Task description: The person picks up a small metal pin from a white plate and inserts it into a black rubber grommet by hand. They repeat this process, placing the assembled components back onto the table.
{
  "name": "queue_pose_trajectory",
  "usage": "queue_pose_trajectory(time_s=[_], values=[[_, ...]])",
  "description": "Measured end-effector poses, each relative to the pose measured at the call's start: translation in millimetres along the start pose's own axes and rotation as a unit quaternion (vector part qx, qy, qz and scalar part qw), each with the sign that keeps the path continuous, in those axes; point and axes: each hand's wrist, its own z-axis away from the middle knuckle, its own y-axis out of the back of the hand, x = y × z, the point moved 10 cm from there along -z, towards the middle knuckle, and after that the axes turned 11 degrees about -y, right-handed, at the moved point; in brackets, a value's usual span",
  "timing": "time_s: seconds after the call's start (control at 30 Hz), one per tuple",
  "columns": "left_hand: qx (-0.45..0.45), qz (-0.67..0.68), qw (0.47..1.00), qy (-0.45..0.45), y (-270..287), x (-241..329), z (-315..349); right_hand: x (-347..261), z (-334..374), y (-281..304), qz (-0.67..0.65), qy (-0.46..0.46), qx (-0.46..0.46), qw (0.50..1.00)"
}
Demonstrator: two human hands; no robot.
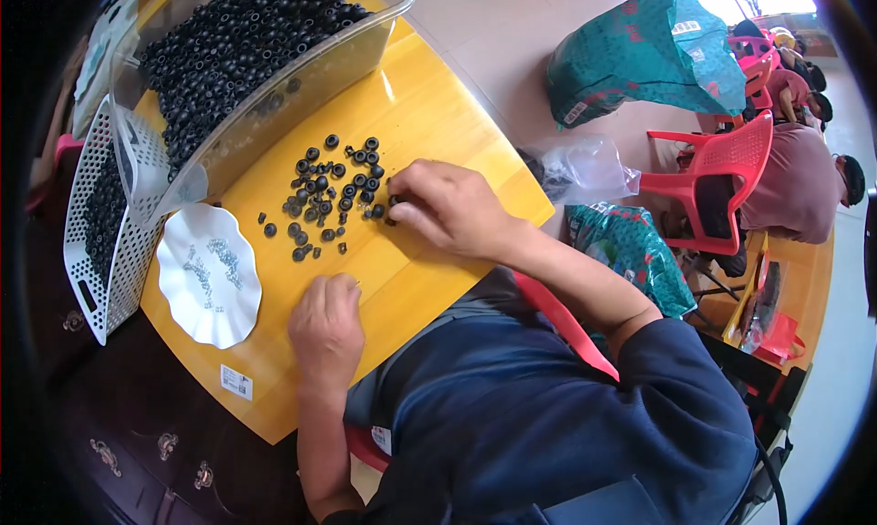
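Note:
Small black ring-like parts (322,183) lie scattered over the yellow wooden tabletop (429,105), some standing, some flat. At the right side of this scatter, my right hand (452,205) pinches a black ring-shaped part (393,207) between thumb and fingers. Nearer to me, my left hand (327,329) rests by the table's front edge with its fingers curled together. A tiny pale speck shows at its fingertips, too small to name. Left of that hand sits a white wavy-edged dish (239,313) with many tiny clear pieces (199,274) in two loose patches.
A large clear plastic bin (274,100) full of black parts stands at the far left of the table. Beside it a white perforated basket (128,278) holds more. On the floor to the right are green bags (639,59) and a red chair (713,164); other people sit beyond.

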Motion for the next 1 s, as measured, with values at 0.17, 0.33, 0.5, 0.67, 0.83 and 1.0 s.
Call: queue_pose_trajectory(time_s=[0.17, 0.33, 0.5, 0.67, 0.83, 1.0], values=[[0.035, 0.101, 0.994, 0.03, 6, -1, 7, 11, 16, -15, -0.434, -0.242, -0.126, 0.859], [0.084, 0.16, 0.983, 0.014, 25, 17, -5, -3, 36, -46, -0.558, -0.323, -0.187, 0.741], [0.09, 0.152, 0.984, -0.005, 29, 26, -10, -24, 48, -71, -0.596, -0.312, -0.281, 0.685], [0.075, 0.124, 0.989, -0.013, 30, 31, -11, -34, 59, -83, -0.585, -0.311, -0.328, 0.674], [0.084, 0.126, 0.988, -0.01, 32, 30, -10, -35, 58, -88, -0.624, -0.306, -0.325, 0.641], [0.15, 0.155, 0.976, 0.022, 44, 28, -10, -42, 53, -83, -0.649, -0.321, -0.325, 0.608]])
